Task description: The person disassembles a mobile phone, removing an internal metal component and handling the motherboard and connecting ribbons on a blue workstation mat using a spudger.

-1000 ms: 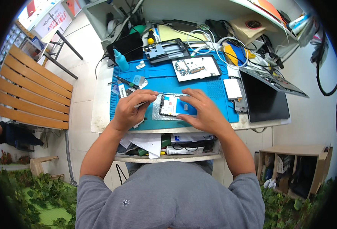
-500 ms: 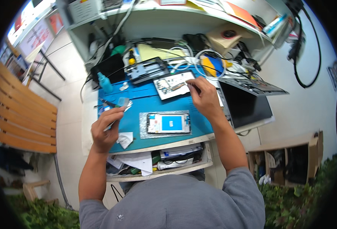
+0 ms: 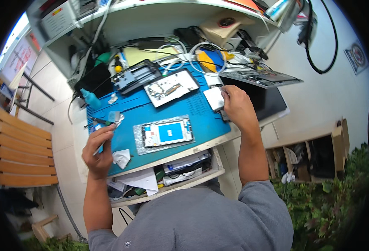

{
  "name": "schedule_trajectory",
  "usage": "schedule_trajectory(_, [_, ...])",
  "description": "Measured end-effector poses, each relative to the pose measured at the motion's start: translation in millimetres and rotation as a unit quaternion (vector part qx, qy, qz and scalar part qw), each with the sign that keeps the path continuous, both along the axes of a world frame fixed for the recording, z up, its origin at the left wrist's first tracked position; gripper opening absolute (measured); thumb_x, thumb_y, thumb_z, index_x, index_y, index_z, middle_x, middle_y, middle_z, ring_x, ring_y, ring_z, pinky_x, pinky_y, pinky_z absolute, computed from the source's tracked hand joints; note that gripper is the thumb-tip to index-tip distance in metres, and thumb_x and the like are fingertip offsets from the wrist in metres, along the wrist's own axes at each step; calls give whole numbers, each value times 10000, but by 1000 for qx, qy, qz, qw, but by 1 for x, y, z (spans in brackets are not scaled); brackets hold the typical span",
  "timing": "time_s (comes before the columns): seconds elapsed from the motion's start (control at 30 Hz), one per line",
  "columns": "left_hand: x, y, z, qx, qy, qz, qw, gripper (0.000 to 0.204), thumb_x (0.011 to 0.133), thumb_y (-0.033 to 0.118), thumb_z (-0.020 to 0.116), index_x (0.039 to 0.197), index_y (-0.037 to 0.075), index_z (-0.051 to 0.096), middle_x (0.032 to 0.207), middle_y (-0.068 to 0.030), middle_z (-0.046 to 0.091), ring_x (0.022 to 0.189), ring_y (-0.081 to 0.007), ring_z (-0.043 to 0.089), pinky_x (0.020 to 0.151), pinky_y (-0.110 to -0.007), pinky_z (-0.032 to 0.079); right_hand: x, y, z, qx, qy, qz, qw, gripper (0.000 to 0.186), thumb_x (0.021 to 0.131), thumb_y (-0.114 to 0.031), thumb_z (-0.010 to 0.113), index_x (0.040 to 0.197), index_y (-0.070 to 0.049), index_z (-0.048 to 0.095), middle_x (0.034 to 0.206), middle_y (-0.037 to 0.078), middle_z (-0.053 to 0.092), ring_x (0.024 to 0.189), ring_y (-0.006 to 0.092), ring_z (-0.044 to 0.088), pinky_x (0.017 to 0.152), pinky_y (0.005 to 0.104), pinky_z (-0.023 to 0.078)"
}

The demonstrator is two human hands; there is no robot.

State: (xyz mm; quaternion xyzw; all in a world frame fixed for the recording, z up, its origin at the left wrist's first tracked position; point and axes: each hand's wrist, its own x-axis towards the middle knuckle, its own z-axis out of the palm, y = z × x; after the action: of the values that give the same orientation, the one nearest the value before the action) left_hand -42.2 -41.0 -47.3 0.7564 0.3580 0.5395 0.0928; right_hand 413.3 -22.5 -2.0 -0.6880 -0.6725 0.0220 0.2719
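Observation:
In the middle of the blue work mat an opened phone, with a blue panel in its white inside, lies on a sheet of bubble wrap. My right hand is at the mat's right edge, fingers closed on the right side of a white square box. My left hand hovers over the mat's left edge with thumb and fingers pinched together; what is between them is too small to name. Close to those fingertips are a small clear container and a crumpled white tissue.
A white tray with small phone parts lies behind the phone, beside a black holder. A blue bottle stands far left. At right is an open laptop; cables pile up behind. An open drawer juts below the desk.
My right hand has moved from the parts tray rightward to the white square box. My left hand stays near the small clear container. The whole view has shifted and tilted.

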Motion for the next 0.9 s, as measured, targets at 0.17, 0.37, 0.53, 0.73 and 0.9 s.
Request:
schedule_trajectory(0.17, [3, -1, 1, 14, 9, -4, 1000, 264, 990, -182, 779, 1175, 4, 754, 1213, -222, 856, 1139, -339, 853, 986, -406, 685, 21, -35, -7, -39, -33, -49, 997, 255, 1056, -193, 772, 1107, 57, 767, 1113, 299, 772, 1082, 520, 758, 958, 581, 620])
schedule_trajectory(0.37, [5, -3, -7, 1, 11, -15, 1000, 240, 1006, -161, 786, 1172, 9, 748, 1203, -208, 854, 1143, -327, 849, 992, -401, 682, 14, -52, -28, -31, -60, -91, 994, 509, 902, -342, 959, 1208, 41, 822, 1111, 219, 788, 1130, 447, 752, 1007, 525, 606])
schedule_trajectory(0.53, [7, -2, -3, 5, 15, -8, 1000, 237, 1013, -153, 790, 1177, 14, 749, 1205, -204, 854, 1143, -322, 847, 990, -396, 681, 10, -47, -38, -33, -28, -83, 996, 424, 868, -301, 972, 1122, 15, 848, 1113, 165, 777, 1149, 392, 724, 998, 501, 598])
schedule_trajectory(0.73, [8, -2, -5, 12, 22, -4, 1000, 265, 1001, -150, 805, 1190, 30, 758, 1208, -179, 861, 1148, -305, 848, 998, -382, 675, 11, -44, -47, 5, 9, -41, 999, 356, 843, -243, 977, 1054, 14, 852, 1104, 149, 773, 1121, 363, 707, 975, 477, 598])
schedule_trajectory(0.9, [12, -1, -6, 16, 17, -4, 1000, 255, 996, -142, 813, 1173, 36, 767, 1208, -172, 863, 1136, -305, 851, 988, -385, 678, 13, -43, -59, 14, 43, -34, 998, 299, 845, -198, 960, 1017, 13, 836, 1128, 177, 771, 1125, 396, 703, 1018, 497, 586])
